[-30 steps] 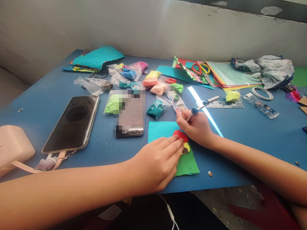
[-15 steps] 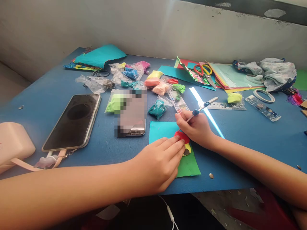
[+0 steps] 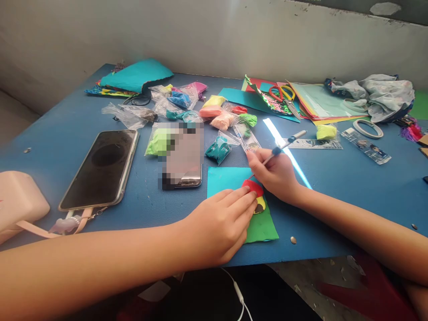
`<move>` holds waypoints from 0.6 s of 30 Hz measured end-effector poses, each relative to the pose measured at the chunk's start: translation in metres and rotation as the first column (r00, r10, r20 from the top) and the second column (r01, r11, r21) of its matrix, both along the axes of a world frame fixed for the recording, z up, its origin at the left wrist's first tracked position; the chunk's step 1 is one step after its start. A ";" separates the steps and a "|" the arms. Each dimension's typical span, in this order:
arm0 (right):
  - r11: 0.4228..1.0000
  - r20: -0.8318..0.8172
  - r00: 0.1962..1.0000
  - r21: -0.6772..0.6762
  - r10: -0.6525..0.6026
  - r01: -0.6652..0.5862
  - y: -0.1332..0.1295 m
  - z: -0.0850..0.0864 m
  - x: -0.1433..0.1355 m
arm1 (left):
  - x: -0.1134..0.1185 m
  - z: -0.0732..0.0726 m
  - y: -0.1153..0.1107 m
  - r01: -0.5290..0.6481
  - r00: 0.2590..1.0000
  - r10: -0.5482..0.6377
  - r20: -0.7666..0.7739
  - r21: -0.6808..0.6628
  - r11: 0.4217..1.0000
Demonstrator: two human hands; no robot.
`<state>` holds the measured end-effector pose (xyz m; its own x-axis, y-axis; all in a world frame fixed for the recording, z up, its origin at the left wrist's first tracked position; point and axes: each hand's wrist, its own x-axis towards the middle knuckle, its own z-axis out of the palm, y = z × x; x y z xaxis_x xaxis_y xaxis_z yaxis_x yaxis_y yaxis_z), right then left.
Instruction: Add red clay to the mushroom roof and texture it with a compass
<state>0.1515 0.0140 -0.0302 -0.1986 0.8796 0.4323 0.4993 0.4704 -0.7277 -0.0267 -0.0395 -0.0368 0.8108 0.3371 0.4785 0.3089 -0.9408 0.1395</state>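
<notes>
Lying partly beneath the left hand's (image 3: 222, 223) fingertips, the red piece (image 3: 254, 187) shows its far part just ahead of them. The left fingers are straight, together and laid flat on it, pinching nothing. The right hand (image 3: 276, 174), just beyond and to the right of those fingertips, grasps a slim white tool (image 3: 290, 141) in a pen-like hold. The tool's long axis slants from beyond the right fingers, at their right, down leftward and nearer, so its thin end meets the red piece's far edge; whether it touches or hovers, I cannot tell. Of the two, the left hand is nearer, being in contact; the right fingertips sit near that edge. A yellow piece (image 3: 261, 204) with a dark patch shows just right of the left fingertips, over the blue-and-green sheet (image 3: 262, 229) under both pieces.
</notes>
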 end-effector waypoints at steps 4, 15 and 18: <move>0.995 -0.176 0.983 -0.095 -0.053 0.036 -0.007 0.003 0.004 | -0.001 0.002 -0.001 -0.001 1.000 0.000 0.002 0.043 0.999; 0.984 0.043 0.985 0.044 0.168 -0.170 -0.014 0.005 0.010 | 0.000 -0.005 -0.007 -0.045 0.997 0.031 0.066 0.219 0.975; 0.980 0.085 0.987 0.133 0.137 -0.148 -0.010 0.003 0.015 | -0.001 -0.003 -0.006 -0.042 0.998 0.035 0.046 0.156 0.987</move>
<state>0.1668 0.0042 -0.0270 -0.3541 0.7727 0.5269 0.4703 0.6341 -0.6139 -0.0275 -0.0458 -0.0394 0.7765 0.2855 0.5618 0.3422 -0.9396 0.0045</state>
